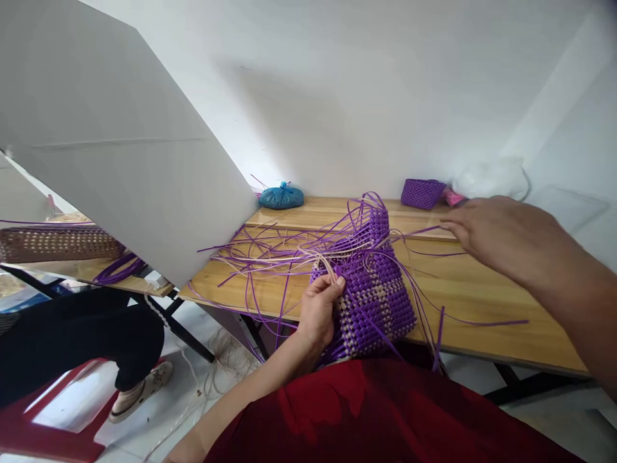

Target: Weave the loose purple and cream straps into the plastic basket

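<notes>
Left hand (318, 314), nearer, grasps the woven basket (378, 302) at its left side. Right hand (499, 236), raised apart rightward, pinches a purple strand (425, 230).

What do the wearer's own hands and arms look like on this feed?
The left hand and right hand are ungloved. Both visible forearms are bare, without sleeve, watch or bracelet. A dark red garment with brighter red patches is worn.

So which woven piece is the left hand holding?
The purple-and-beige piece; the small one by the wall is all purple, the brown one lies beyond the partition.
</notes>
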Tool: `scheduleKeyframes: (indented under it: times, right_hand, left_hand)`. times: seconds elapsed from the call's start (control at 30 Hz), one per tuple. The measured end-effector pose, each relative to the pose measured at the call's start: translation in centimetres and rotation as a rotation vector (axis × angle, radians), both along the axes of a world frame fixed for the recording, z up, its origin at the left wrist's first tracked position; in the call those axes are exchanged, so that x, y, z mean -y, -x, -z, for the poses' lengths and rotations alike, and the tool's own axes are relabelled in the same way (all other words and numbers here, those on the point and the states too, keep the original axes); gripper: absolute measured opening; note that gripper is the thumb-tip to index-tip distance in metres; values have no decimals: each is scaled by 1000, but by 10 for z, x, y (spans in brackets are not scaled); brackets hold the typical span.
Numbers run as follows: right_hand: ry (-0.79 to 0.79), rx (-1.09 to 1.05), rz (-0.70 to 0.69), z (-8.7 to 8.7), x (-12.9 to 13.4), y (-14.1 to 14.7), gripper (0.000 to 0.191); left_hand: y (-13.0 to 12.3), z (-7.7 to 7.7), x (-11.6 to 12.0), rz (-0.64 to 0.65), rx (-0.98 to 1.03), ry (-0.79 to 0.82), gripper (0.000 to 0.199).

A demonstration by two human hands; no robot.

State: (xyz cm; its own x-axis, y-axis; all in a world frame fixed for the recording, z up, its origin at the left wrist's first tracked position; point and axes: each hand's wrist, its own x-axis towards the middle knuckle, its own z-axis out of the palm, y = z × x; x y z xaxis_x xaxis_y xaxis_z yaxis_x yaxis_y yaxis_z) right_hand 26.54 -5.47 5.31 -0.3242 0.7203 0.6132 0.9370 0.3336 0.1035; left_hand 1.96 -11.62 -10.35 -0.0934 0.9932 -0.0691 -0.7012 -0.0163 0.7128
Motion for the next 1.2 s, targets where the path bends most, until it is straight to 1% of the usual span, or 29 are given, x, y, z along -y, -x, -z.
scheduleKeyframes:
  times: [0.03, 0.07, 0.1, 0.13, 0.17, 0.2, 0.23, 0.27, 0.33, 0.4, 0.47, 0.53, 0.63, 0.73, 0.83, 0.9, 1.0, 1.2]
  right_hand:
    - [-23, 71, -71, 3, 4, 8, 18]
    - [-44, 115, -180, 7, 9, 21, 25]
    - [-62, 117, -273, 14, 16, 37, 31]
    - [-24, 90, -387, 22, 23, 54, 32]
    - [47, 58, -487, 31, 30, 72, 32]
    - [123, 43, -557, 39, 37, 87, 30]
    - [189, 36, -586, 46, 42, 101, 27]
    - [234, 30, -582, 51, 46, 111, 23]
    - [270, 16, -508, 57, 50, 121, 20]
    - [292, -41, -430, 59, 50, 122, 18]
    - [351, -136, -400, 60, 49, 120, 12]
    - [443, -252, -390, 61, 47, 117, 9]
    - [531, -372, -399, 66, 46, 115, 9]
    - [527, -418, -442, 71, 47, 111, 11]
    - [573, -451, -488, 76, 46, 107, 12]
    - [594, -463, -473, 79, 45, 105, 12]
    - [588, -486, -445, 83, 42, 105, 13]
    - [640, -566, -566, 91, 40, 99, 14]
  left_hand:
    - [-1, -1, 0, 1, -6, 0, 27]
    - [-1, -2, 1, 2, -13, 1, 26]
    - [-1, -3, 1, 6, -19, 3, 25]
    - [0, -4, 2, 12, -25, 0, 24]
    - [0, -4, 2, 19, -28, -7, 23]
    - [1, -4, 3, 27, -30, -17, 22]
    - [2, -4, 3, 36, -32, -28, 20]
    - [3, -4, 3, 41, -32, -39, 19]
    - [4, -3, 4, 48, -30, -52, 19]
    - [4, -3, 5, 54, -17, -53, 19]
    - [3, -4, 6, 54, 2, -54, 20]
    - [2, -6, 6, 46, 7, -54, 21]
    - [1, -6, 3, 13, -10, -34, 25]
    - [3, -3, -1, -12, -15, 5, 26]
    - [5, 0, -3, -20, -15, 27, 27]
    - [5, 0, -2, -17, -16, 19, 27]
    - [3, 0, -1, 2, -20, 7, 25]
    - [7, -3, -3, 13, -35, 126, 32]
